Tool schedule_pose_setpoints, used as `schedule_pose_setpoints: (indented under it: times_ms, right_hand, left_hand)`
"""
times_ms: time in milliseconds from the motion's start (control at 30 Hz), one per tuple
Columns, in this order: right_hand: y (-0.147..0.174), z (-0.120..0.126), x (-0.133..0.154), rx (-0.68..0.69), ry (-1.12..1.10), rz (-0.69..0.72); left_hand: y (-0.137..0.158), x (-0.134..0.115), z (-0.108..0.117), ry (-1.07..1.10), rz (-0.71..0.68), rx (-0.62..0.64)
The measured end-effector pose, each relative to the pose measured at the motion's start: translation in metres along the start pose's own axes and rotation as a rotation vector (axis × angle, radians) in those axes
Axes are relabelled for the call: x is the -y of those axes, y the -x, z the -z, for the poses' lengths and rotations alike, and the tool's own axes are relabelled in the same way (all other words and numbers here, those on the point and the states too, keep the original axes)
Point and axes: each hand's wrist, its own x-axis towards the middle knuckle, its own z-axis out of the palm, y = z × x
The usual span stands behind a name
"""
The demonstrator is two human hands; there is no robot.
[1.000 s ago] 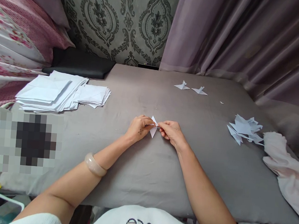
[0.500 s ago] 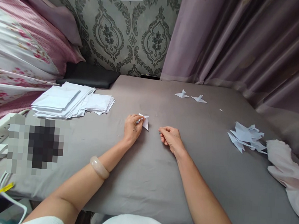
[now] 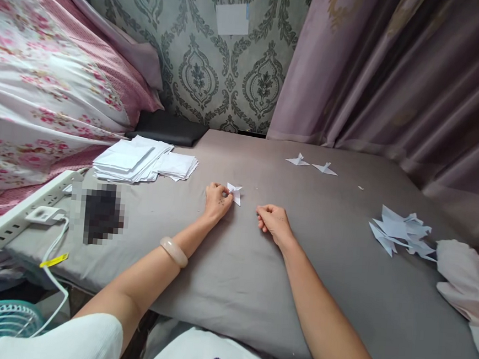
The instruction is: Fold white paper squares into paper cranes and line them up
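Note:
Near the middle of the grey-covered table, my left hand pinches a small white folded paper figure by its left side; its pointed flaps stick out to the right. My right hand is closed a short way to the right, fingertips pressed together and apart from the figure. Whatever those fingertips hold, if anything, is too small to make out. Farther back stand two folded paper cranes, one crane left of the other crane.
Paper stacks, a larger stack and a smaller stack, lie at back left. A pile of folded paper figures sits at right beside a pale cloth. A power strip and a fan are at left.
The view has shifted, showing more of the wall and the fan. My left hand has turned slightly, and more of the paper figure shows. My right hand stays closed in nearly the same place.

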Motion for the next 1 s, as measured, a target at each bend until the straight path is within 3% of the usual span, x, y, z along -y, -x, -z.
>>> schedule_pose_setpoints:
  times_ms: [133,300,633,1000]
  right_hand:
    - [0.0,0.003,0.0,0.072,0.035,0.027]
    - [0.004,0.009,-0.002,0.182,0.047,0.088]
    - [0.003,0.006,-0.019,0.19,0.04,0.175]
    - [0.003,0.007,-0.016,0.22,0.028,0.155]
  left_hand:
    - [-0.02,-0.004,-0.002,-0.034,-0.002,0.006]
    - [-0.06,-0.029,-0.016,-0.067,-0.035,-0.021]
    - [-0.138,-0.089,-0.083,-0.126,-0.125,-0.012]
    - [-0.157,-0.117,-0.136,-0.212,-0.205,0.086]
